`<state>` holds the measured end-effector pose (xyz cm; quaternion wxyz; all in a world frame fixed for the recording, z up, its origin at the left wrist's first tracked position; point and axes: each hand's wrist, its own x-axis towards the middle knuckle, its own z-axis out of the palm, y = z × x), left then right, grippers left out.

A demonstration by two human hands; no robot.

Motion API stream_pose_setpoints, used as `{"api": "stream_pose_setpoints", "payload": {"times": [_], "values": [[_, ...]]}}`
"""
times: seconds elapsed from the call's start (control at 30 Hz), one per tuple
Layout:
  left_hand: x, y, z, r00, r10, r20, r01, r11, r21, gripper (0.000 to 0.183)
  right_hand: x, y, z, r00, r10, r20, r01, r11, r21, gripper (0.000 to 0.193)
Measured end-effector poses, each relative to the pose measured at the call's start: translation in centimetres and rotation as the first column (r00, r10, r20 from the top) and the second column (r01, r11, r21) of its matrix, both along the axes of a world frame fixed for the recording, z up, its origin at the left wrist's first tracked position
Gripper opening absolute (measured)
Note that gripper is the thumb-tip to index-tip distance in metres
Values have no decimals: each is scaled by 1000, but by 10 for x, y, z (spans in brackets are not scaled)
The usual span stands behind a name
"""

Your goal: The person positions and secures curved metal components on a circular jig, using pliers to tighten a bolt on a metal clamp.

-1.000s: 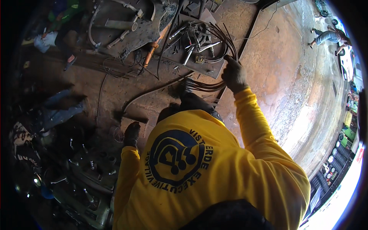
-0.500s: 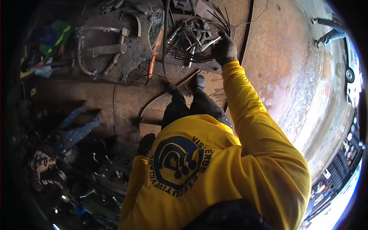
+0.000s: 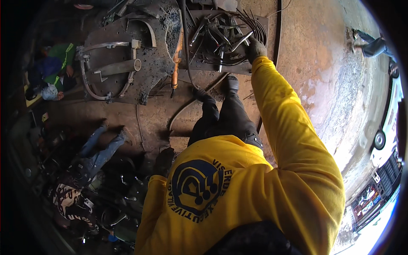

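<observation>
My right hand [image 3: 256, 48], in a grey work glove, reaches forward to the right side of a pile of metal tools. It lies over a coil of thin dark rods [image 3: 260, 26], close beside a silver tool handle [image 3: 242, 41]. Its fingers are partly hidden, so any grip does not show. Clamp-like or plier-like tools [image 3: 219, 36] lie crossed inside the coil, on a dark metal plate [image 3: 244, 68]. Low at my left side hangs my left hand [image 3: 165, 160], dark-gloved and in shadow. Its fingers cannot be made out.
An orange tool [image 3: 177, 59] and a hose [image 3: 187, 51] lie left of the pile. Further left, a metal plate [image 3: 153, 80] bears a curved frame [image 3: 127, 85] and a pipe [image 3: 117, 68]. Two people [image 3: 59, 63] [image 3: 76, 191] are at left; another person [image 3: 369, 44] is far right.
The whole view has shifted, with most things sitting further right. My right hand remains at the right side of the pile, a little farther forward in view. My left hand stays low at my side.
</observation>
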<state>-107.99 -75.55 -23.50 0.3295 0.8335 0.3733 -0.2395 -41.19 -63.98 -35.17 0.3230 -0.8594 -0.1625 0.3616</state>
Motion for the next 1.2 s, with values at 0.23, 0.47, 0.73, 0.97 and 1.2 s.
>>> {"api": "stream_pose_setpoints", "payload": {"times": [0.23,0.47,0.73,0.97,1.2], "values": [[10,10,12,997,61,-54,-64,997,-52,29,17,12,-4,952,-294,85,306,914,-266,57],[21,26,13,995,61,-73,-66,995,-71,29,27,9,29,988,-34,148,98,889,-448,51],[29,27,20,991,82,-102,-91,991,-94,29,5,-10,30,999,-38,34,49,890,-453,71],[40,25,27,987,94,-130,-109,988,-107,28,21,-6,-56,912,407,53,-354,846,-398,35],[56,27,26,984,106,-143,-123,986,-113,28,24,-4,-57,953,299,-38,-297,910,-289,40]]}}
